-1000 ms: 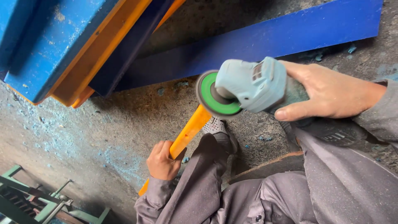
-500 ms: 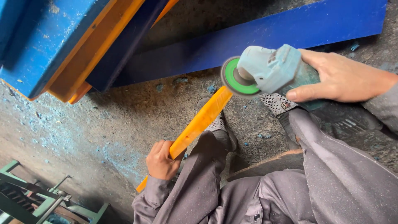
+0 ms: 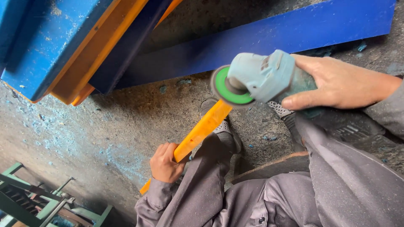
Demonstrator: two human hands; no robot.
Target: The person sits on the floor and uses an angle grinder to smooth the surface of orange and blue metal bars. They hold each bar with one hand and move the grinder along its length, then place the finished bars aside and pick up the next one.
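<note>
My right hand (image 3: 336,82) grips a pale blue-grey angle grinder (image 3: 263,77) whose green disc (image 3: 229,86) sits at the upper end of a long orange bar (image 3: 200,130). My left hand (image 3: 165,163) is wrapped around the bar's lower part, holding it slanted across my grey trouser leg (image 3: 210,176). I cannot tell if the disc touches the bar or hovers just above it. My shoe (image 3: 223,126) shows beneath the bar.
Blue and orange painted beams (image 3: 71,46) lean at the upper left, and a long blue beam (image 3: 269,35) lies across the top. Blue paint dust speckles the concrete floor (image 3: 105,126). A green metal frame (image 3: 38,201) stands at the bottom left.
The grinder dipped toward the bar's upper end and its disc now sits right at the tip. My left hand kept its grip on the bar.
</note>
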